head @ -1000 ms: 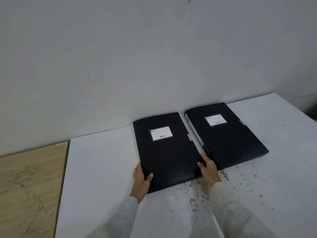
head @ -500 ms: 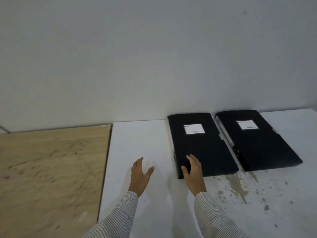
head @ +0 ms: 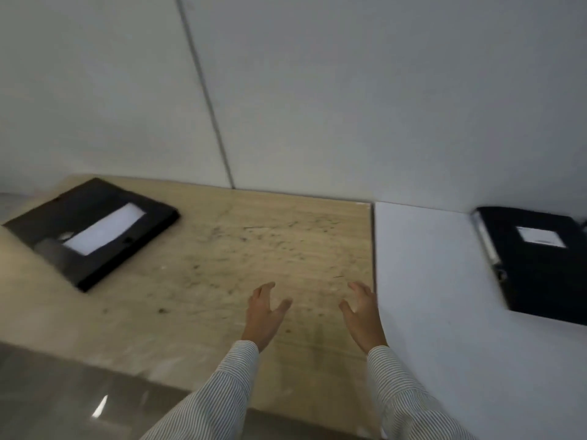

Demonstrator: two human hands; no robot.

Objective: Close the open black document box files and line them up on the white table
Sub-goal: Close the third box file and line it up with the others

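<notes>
I have both hands out in front of me, empty, over the wooden table (head: 222, 281). My left hand (head: 263, 315) has its back turned up, fingers spread and slightly curled, thumb splayed out toward the right. My right hand (head: 362, 315) mirrors it, palm down, fingers loosely fanned, thumb pointing in toward the left hand. Neither one grips anything, and I cannot tell whether they touch the wood or hang just above it. The two striped sleeves (head: 222, 392) run up from the bottom edge, forearms roughly parallel and angled a little inward.

Well off beyond my left hand, far to its left, an open box file (head: 92, 230) lies on the wood, turned at an angle, with white paper (head: 104, 230) showing inside its black tray. The view is blurred there, so I cannot make out its flap.

My right hand sits right at the seam where the white table (head: 428, 296) begins. Further right of that hand, well apart from it, a closed box file (head: 540, 274) lies flat on the white surface, white label (head: 540, 237) facing up, its right side cut off by the frame edge.
</notes>
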